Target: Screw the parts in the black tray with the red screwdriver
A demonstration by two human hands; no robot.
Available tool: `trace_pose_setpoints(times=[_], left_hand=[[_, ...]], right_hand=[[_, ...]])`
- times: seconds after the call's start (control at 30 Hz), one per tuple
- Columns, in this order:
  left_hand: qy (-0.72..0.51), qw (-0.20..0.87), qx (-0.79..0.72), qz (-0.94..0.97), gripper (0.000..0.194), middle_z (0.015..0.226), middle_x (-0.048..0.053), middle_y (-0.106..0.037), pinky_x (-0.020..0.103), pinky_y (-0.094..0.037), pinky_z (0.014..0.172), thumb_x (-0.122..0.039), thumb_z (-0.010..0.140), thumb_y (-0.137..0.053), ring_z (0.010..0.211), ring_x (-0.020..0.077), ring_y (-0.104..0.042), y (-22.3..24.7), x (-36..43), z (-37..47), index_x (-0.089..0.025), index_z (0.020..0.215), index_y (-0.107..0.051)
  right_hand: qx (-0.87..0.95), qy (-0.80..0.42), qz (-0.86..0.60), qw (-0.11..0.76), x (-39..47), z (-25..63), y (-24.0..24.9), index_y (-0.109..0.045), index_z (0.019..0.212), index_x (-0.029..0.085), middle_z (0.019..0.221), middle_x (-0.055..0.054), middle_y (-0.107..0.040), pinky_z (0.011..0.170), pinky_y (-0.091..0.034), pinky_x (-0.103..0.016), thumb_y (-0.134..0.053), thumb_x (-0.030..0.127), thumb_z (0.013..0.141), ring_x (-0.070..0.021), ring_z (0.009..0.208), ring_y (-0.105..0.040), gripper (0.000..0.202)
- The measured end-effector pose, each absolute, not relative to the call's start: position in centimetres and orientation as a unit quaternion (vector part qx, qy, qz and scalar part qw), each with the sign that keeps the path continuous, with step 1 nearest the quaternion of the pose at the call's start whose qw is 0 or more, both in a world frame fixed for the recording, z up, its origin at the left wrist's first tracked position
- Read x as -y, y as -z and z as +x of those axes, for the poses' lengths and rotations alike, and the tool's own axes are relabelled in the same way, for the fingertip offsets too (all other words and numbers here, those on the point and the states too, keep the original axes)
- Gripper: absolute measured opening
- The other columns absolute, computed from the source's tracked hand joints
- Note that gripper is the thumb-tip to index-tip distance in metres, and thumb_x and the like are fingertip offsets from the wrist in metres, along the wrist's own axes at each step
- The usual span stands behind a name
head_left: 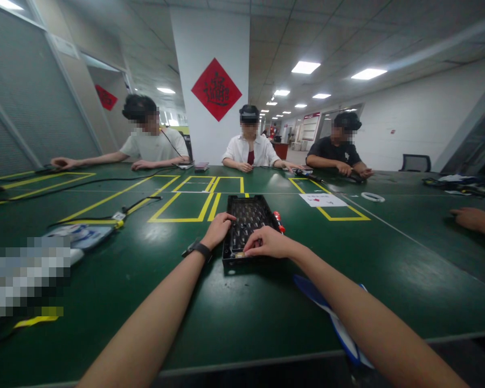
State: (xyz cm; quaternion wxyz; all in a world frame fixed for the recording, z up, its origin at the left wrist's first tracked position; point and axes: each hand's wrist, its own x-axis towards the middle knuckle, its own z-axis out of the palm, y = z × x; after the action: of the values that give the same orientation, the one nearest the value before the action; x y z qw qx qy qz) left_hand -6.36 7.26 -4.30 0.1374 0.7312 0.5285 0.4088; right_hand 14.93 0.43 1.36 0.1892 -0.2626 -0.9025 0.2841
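A black plastic case [248, 207], shaped like a shallow open box, lies on the table with rows of small round cells or holes inside. My left hand [219, 229], a dark band on its wrist, holds the case's left rim, fingertips over the edge. At the near end, my right hand [267, 242] reaches down into the case with thumb and finger pinched. Right by those fingertips sits a small yellowish part [239, 255]; whether they grip it or something smaller is hidden. A red-handled screwdriver [279, 221] lies against the case's right side.
Blue-and-white insoles [339, 323] lie under my right forearm. Yellow tape [178, 219] marks the green table [388, 258]. A paper sheet [322, 200] and a white ring [372, 197] lie farther right. Cables and a partly blurred device [81, 234] are at left. Several people sit around.
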Motion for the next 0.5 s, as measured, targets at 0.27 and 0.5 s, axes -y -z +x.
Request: trace_pose_setpoints(times=[0.27, 0.5], left_hand=[[-0.411, 0.136, -0.529, 0.73, 0.035, 0.099, 0.005, -0.06, 0.034, -0.037, 0.095, -0.013, 0.069, -0.035, 0.101, 0.0191, -0.049, 4.28, -7.18, -6.3, -0.016, 0.088, -0.064], [-0.412, 0.138, -0.53, 0.728, 0.035, 0.099, 0.006, -0.061, 0.034, -0.037, 0.095, -0.013, 0.068, -0.036, 0.102, 0.0192, -0.049, 4.27, -7.18, -6.31, -0.015, 0.087, -0.065]], right_hand=[[0.898, -0.276, -0.274, 0.205, -0.42, 14.81, -1.06, -0.071, 0.082, 0.013, 0.071, -0.005, -0.066, 0.055, -0.04, -0.018, -0.066, 0.036, 0.068, -0.0092, 0.06, -0.054, 0.028], [0.906, -0.265, -0.266, 0.195, -0.2, 14.85, -1.51, -0.071, 0.082, 0.012, 0.069, -0.004, -0.065, 0.054, -0.04, -0.018, -0.064, 0.036, 0.07, -0.0088, 0.059, -0.053, 0.027]])
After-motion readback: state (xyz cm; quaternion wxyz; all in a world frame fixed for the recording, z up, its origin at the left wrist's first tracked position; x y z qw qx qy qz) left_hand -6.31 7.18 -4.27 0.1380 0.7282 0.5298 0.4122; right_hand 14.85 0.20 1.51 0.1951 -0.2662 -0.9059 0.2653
